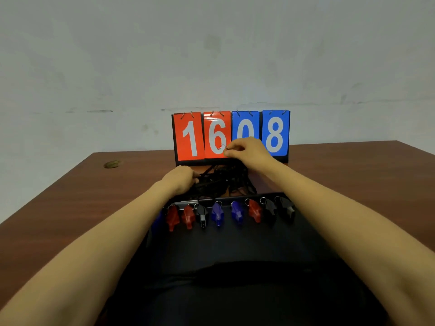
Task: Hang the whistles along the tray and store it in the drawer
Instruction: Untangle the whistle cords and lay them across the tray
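A black tray (235,245) lies on the brown table in front of me. Several whistles hang in a row along its far rim: red (188,216), black (202,215), blue (217,214) and more to the right (255,210). Their black cords lie in a tangled heap (223,182) behind the tray. My left hand (181,180) grips cords at the left of the heap. My right hand (247,150) is raised above the heap and pinches a small metal ring (223,147) with cords trailing down from it.
A flip scoreboard (231,136) reading 1608 in red and blue cards stands just behind the cords, close to my right hand. The brown table (70,208) extends left and right. A plain wall stands behind. No drawer is visible.
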`<state>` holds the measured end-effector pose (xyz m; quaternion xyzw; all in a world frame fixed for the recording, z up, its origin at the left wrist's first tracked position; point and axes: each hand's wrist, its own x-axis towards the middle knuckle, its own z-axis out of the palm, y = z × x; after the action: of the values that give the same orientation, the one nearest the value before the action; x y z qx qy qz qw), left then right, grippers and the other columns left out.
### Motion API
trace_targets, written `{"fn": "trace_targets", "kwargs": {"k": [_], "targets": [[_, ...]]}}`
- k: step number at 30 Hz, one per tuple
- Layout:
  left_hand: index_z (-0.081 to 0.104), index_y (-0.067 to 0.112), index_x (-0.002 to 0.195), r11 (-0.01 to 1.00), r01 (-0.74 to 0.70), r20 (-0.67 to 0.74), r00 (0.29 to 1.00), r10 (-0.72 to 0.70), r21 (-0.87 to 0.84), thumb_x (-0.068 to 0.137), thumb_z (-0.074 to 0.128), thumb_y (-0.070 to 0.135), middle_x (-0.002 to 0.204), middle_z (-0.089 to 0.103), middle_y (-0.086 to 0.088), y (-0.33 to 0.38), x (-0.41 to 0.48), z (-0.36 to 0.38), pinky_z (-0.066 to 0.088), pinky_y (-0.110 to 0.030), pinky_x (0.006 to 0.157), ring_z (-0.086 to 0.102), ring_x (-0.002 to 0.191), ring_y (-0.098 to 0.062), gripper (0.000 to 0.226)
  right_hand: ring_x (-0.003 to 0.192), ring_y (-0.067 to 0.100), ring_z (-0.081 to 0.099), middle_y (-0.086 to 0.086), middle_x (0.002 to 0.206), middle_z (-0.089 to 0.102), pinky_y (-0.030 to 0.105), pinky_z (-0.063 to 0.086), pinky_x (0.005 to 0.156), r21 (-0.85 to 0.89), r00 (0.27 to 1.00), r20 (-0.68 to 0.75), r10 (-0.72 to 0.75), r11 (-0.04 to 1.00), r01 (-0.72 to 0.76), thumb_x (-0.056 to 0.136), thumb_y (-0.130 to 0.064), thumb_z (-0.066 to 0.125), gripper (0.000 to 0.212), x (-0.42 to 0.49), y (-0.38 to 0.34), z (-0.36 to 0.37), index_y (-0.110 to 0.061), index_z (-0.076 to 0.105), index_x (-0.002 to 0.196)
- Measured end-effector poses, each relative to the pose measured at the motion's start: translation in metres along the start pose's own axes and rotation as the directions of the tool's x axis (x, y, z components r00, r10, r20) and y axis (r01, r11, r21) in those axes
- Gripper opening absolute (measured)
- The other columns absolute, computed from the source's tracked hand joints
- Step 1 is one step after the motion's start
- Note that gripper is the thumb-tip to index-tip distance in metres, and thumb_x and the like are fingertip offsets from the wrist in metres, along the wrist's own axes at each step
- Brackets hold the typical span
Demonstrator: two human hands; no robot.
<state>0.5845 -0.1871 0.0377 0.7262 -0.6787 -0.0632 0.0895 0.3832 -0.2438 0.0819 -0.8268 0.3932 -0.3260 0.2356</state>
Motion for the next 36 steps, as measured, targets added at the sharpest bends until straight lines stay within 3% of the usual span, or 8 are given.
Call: {"fn": "trace_targets", "kwargs": {"k": [5,9,12,15,19,24,28,36], "targets": [[0.053,0.011,0.132,0.982,0.003,-0.208,0.977,-0.043,-0.189,0.098,0.042,0.014,0.136,0.050,-0.014,0.011,-0.003,-0.009,0.036,-0.037,0.105,0.047,0.124,-0.030,0.035,0.089,0.007,0.055,-0.003,0.101,0.066,0.020,0.042,0.083,0.149,0.992,-0.127,0.018,0.989,0.002,0.090,-0.024,0.063,0.021,-0.001,-0.012,-0.019,-0.010,0.070,0.104],[0.043,0.014,0.140,0.874,-0.195,-0.258,0.963,0.083,-0.444,0.099,0.044,0.030,0.146,0.042,-0.004,0.057,-0.023,-0.037,0.029,-0.030,0.109,0.039,0.135,-0.020,0.044,0.068,0.007,0.064,-0.002,0.080,0.066,0.021,0.057,0.070,0.337,0.991,-0.117,0.064,0.941,-0.021,0.087,-0.018,0.067,0.020,-0.001,-0.026,-0.032,-0.004,0.069,0.101],[0.046,0.014,0.137,0.765,-0.304,-0.284,0.944,0.164,-0.568,0.098,0.045,0.031,0.140,0.049,-0.003,0.086,-0.034,-0.051,0.033,-0.022,0.100,0.045,0.127,-0.015,0.042,0.075,0.015,0.071,0.003,0.081,0.070,0.024,0.058,0.078,0.336,0.988,-0.154,0.006,0.941,0.046,0.084,-0.015,0.070,0.018,-0.005,-0.040,-0.043,-0.004,0.069,0.099],[0.058,0.009,0.119,0.703,-0.310,-0.352,0.931,0.091,-0.640,0.100,0.042,0.026,0.115,0.062,-0.009,0.101,-0.037,-0.060,0.039,-0.018,0.082,0.054,0.102,-0.014,0.030,0.070,0.011,0.069,0.002,0.076,0.070,0.017,0.056,0.070,0.327,0.980,-0.193,-0.055,0.938,0.117,0.081,-0.015,0.073,0.012,-0.009,-0.053,-0.054,-0.007,0.070,0.090],[0.047,0.014,0.133,0.634,-0.328,-0.314,0.939,0.140,-0.700,0.102,0.037,0.025,0.125,0.050,0.005,0.107,-0.043,-0.065,0.034,-0.022,0.098,0.042,0.114,-0.004,0.035,0.077,0.009,0.067,0.003,0.084,0.071,0.014,0.053,0.068,0.236,0.985,-0.148,-0.085,0.965,0.119,0.082,-0.019,0.072,0.016,-0.015,-0.058,-0.061,-0.008,0.071,0.093],[0.060,0.005,0.106,0.689,-0.313,-0.308,0.942,0.135,-0.653,0.102,0.035,0.024,0.105,0.065,-0.001,0.101,-0.042,-0.073,0.038,-0.008,0.079,0.057,0.098,-0.005,0.032,0.061,-0.001,0.062,-0.005,0.075,0.067,0.007,0.048,0.059,0.249,0.961,-0.255,-0.108,0.953,0.174,0.084,-0.012,0.069,0.004,-0.019,-0.059,-0.070,-0.010,0.068,0.087],[0.059,0.010,0.088,0.864,-0.262,-0.335,0.935,0.116,-0.430,0.100,0.037,0.020,0.076,0.059,0.002,0.086,-0.039,-0.089,0.035,-0.017,0.057,0.048,0.064,-0.008,0.027,0.056,0.005,0.061,-0.003,0.076,0.063,0.010,0.050,0.056,0.315,0.880,-0.475,0.016,0.936,0.154,0.088,-0.009,0.063,0.004,-0.018,-0.052,-0.092,-0.005,0.064,0.090],[0.062,0.002,0.113,0.928,-0.096,-0.331,0.943,-0.030,-0.359,0.100,0.039,0.014,0.096,0.061,-0.009,0.053,-0.036,-0.111,0.037,-0.016,0.060,0.054,0.084,-0.017,0.030,0.065,0.010,0.059,-0.002,0.085,0.060,0.015,0.051,0.063,0.188,0.778,-0.627,0.038,0.977,0.104,0.093,-0.010,0.056,0.005,-0.020,-0.032,-0.118,-0.007,0.060,0.092]]}}
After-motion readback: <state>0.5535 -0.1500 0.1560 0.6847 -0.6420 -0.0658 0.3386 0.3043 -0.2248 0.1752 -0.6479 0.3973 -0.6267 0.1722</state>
